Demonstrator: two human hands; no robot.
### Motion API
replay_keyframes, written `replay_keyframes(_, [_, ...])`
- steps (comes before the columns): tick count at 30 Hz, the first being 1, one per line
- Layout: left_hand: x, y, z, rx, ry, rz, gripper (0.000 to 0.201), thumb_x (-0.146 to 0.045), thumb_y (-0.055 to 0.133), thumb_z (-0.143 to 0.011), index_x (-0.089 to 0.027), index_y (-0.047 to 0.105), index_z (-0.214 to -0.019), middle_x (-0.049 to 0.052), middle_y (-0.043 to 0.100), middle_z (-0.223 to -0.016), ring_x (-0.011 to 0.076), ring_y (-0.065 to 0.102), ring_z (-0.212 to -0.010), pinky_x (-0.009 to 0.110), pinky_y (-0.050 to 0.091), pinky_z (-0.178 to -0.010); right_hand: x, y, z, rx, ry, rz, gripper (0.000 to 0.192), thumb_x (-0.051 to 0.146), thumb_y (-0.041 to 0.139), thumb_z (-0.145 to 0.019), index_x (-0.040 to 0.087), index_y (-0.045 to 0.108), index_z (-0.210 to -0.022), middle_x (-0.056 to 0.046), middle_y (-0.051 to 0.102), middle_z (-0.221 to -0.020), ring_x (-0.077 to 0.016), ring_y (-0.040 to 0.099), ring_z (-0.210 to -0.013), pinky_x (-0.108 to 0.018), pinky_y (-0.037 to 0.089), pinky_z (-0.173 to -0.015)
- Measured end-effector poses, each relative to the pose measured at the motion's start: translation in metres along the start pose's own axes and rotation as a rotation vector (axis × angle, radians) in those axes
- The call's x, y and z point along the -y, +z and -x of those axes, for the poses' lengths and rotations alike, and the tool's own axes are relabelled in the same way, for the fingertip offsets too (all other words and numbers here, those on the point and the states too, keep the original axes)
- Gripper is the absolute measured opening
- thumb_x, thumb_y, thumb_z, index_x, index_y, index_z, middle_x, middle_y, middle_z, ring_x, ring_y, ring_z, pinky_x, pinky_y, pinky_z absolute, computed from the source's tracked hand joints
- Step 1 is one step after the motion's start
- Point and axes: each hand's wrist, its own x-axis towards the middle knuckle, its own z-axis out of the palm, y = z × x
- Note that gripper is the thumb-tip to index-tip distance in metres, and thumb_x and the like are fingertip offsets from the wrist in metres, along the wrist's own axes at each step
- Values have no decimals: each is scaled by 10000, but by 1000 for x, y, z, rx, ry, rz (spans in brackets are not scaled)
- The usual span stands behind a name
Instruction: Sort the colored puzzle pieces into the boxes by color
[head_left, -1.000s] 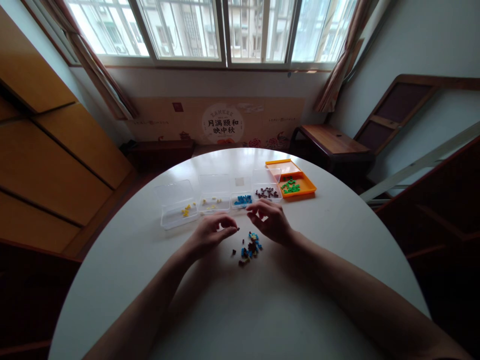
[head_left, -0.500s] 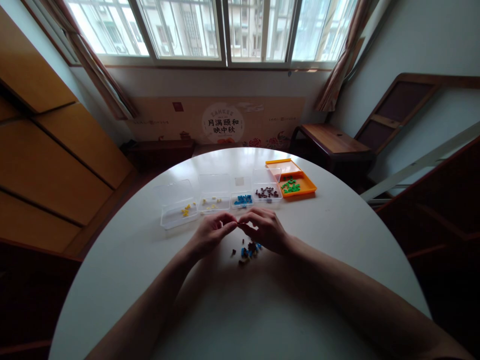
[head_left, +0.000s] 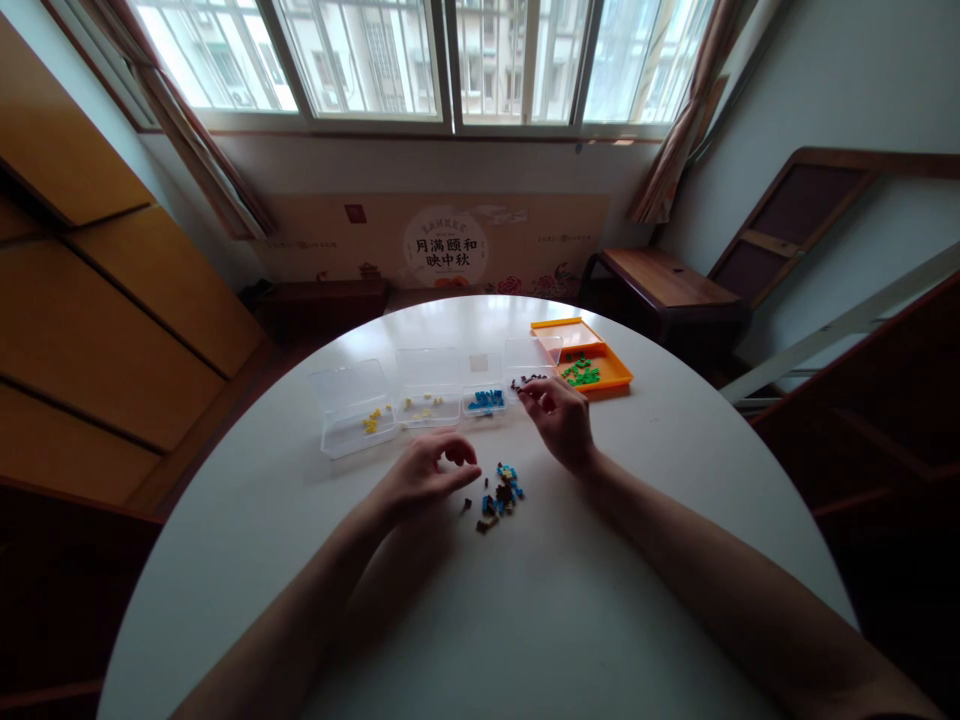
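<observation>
A small mixed pile of blue, dark brown and yellowish toy bricks [head_left: 504, 492] lies on the white table in front of me. My left hand [head_left: 426, 470] hovers just left of it, thumb and fingers curved with a gap between them and nothing visible inside. Farther out, my right hand [head_left: 562, 422] is at the front of a clear box of dark brown bricks [head_left: 531, 380], partly covering it. Its thumb and fingertips come together in a pinch; what they hold, if anything, is too small to make out.
Left of the brown bricks stand open clear boxes with blue bricks [head_left: 486, 400], pale yellow bricks [head_left: 427, 412] and yellow bricks [head_left: 375, 420]. An orange case [head_left: 616, 376] with green bricks [head_left: 582, 372] stands at the right. The round white table [head_left: 247, 520] curves away at both sides.
My hands have parted. The right one moved away and to the right, up to the brown-brick box; the left stayed near the pile, its fingers now apart. More of the pile shows.
</observation>
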Motion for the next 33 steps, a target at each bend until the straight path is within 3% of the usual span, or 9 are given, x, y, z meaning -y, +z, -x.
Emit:
replay_keyframes(4, [-2,-6,5,111,62,-106,168,-332,661,-760,-166,640,-746,22,588,-806,162,540,-811,261,423,-717,-16,-3,-8,-80,184,22,139,290,620,-808,168,686,-821,-23,648,-729,-130,525,-558,-271,466,-606])
replay_keyframes(8, [0,-9,6,197,70,-171,295,-449,718,-710,-174,648,-787,30,589,-871,185,532,-865,290,421,-782,-22,-5,-10,-105,285,28,185,303,597,-799,150,694,-839,-35,652,-713,-137,527,-556,-282,470,-604])
replay_keyframes(12, [0,-9,5,253,92,-241,297,-429,755,-672,-179,638,-784,2,573,-783,182,518,-845,300,404,-807,-20,-3,-9,-79,271,7,180,302,585,-796,158,689,-827,-35,652,-729,-136,526,-557,-282,473,-601])
replay_keyframes(18, [-5,-9,5,268,74,-252,30,-197,688,-690,-193,674,-716,-8,596,-786,159,533,-842,292,393,-859,-17,-1,-5,-50,203,8,144,276,580,-799,171,678,-803,-30,652,-761,-130,513,-554,-278,467,-601])
replay_keyframes(22, [-4,-9,3,259,73,-203,62,-184,649,-731,-197,704,-705,8,608,-770,152,546,-811,264,423,-786,-12,0,-4,-34,186,5,125,264,582,-810,176,671,-799,-21,639,-737,-129,514,-551,-275,461,-592])
replay_keyframes(26, [2,-7,1,151,44,-107,85,-250,669,-757,-186,712,-722,22,607,-761,145,554,-764,242,440,-698,2,1,0,41,60,-41,96,233,582,-826,188,664,-805,-9,619,-725,-112,499,-542,-248,449,-572])
replay_keyframes(33, [5,-2,-3,-96,27,31,155,-319,684,-770,-177,694,-709,16,623,-727,132,557,-703,239,433,-656,24,4,14,339,-363,-114,64,229,603,-842,193,643,-877,-20,641,-805,-95,533,-588,-216,446,-586])
